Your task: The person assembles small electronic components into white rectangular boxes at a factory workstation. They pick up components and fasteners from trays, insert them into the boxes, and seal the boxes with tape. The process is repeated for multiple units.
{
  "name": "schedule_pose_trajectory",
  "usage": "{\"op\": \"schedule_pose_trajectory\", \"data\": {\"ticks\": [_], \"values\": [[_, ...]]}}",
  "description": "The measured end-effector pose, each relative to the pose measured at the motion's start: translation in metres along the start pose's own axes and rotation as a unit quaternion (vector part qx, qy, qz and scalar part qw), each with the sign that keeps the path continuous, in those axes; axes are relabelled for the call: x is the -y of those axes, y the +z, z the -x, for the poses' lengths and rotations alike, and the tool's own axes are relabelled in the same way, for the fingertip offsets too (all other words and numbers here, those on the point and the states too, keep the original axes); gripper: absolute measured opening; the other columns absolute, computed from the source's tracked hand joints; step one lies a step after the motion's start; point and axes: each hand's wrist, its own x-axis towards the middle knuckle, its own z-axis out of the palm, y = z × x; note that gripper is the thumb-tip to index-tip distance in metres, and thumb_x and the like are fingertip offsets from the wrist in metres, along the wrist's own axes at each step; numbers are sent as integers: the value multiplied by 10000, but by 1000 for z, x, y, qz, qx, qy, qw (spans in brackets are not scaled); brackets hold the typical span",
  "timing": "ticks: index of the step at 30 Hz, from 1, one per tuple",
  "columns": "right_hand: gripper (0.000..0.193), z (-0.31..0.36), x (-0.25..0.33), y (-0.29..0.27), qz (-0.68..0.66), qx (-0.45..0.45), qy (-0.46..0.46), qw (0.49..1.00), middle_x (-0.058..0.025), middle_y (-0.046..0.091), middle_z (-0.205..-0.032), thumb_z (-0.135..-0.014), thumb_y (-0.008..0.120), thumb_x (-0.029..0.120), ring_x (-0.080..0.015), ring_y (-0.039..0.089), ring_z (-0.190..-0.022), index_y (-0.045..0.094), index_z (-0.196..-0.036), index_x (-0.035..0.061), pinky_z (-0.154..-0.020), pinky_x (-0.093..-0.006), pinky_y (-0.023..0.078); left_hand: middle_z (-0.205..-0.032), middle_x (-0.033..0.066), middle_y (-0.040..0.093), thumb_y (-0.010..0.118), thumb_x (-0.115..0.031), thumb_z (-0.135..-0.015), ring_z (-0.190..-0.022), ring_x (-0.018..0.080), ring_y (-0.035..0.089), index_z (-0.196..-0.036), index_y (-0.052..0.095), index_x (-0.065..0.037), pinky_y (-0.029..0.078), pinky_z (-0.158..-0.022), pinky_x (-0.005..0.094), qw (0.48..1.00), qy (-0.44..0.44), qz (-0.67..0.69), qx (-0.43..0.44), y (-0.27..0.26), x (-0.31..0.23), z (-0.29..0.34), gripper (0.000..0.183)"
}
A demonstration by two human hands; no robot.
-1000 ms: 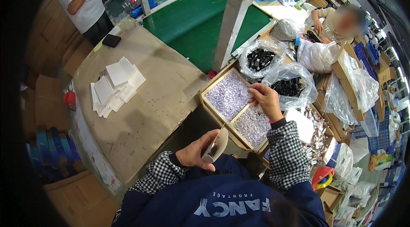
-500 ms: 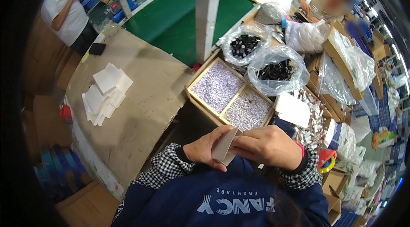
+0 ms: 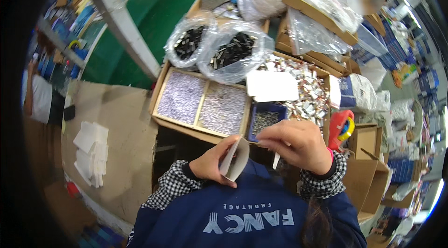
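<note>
White card sleeve (image 3: pixel 236 160) sits clamped in my left hand (image 3: pixel 208 162); my right hand (image 3: pixel 301 147) hangs apart to the right, near a blue tray (image 3: pixel 271 106). I cannot tell whether that hand's curled fingers grip the small white strip (image 3: pixel 276 160) below; the sleeve's inside is hard to make out.

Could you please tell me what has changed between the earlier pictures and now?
The right hand went from the divided tray to the open pale carton, then drew away rightward, near the small blue bin; whether it holds anything is unclear. The view swung right. The left hand keeps hold of the carton, and the pile of white pieces still lies on the table.
</note>
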Motion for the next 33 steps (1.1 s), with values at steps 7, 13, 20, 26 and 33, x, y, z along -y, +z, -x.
{"op": "schedule_pose_trajectory", "data": {"ticks": [7, 13, 20, 26, 33], "values": [[160, 104, -80, 2, -68, -135, 393, 907, -55, 657, -723, -876, 628, 135, -91, 617, -634, 656, -923, -15, -584, -224, 474, -1118, 57, 439, 918, -283, -550, -948, 138, 513, -1209, 380, -61, 435, -842, 294, 997, -8, 75, -22, 12, 5, -17, 879], [165, 145, -122, 54, 13, -53, 351, 935, -117, 671, -815, -839, 628, 180, -252, 648, -738, 674, -928, 49, -678, -326, 502, -1191, 62, 464, 918, -274, -550, -944, 122, 513, -1443, 168, -87, 464, -833, 278, 989, -43, 144, 9, 18, 14, -21, 1181], [96, 102, -156, 125, 353, 39, 198, 914, -57, 633, -759, -770, 564, 136, -225, 619, -793, 649, -771, 93, -628, -360, 503, -1179, 59, 463, 900, -238, -586, -946, 120, 506, -1443, 169, -98, 457, -836, 272, 988, -77, 128, 40, 25, 18, -23, 1135], [103, 93, -181, 122, 330, 89, 199, 919, -99, 639, -755, -771, 560, 122, -255, 636, -762, 647, -731, 83, -645, -369, 513, -1190, 71, 455, 901, -281, -584, -956, 122, 506, -1443, 163, -95, 462, -845, 274, 987, -76, 138, 22, 29, 22, -18, 1147], [195, 91, -170, 88, 125, 19, 238, 963, -113, 657, -800, -837, 623, 270, -285, 638, -764, 697, -845, 90, -669, -402, 498, -1207, 75, 450, 899, -300, -584, -1003, 129, 497, -1438, 171, -82, 464, -853, 275, 990, -56, 130, -16, 30, 19, -13, 1143]]}}
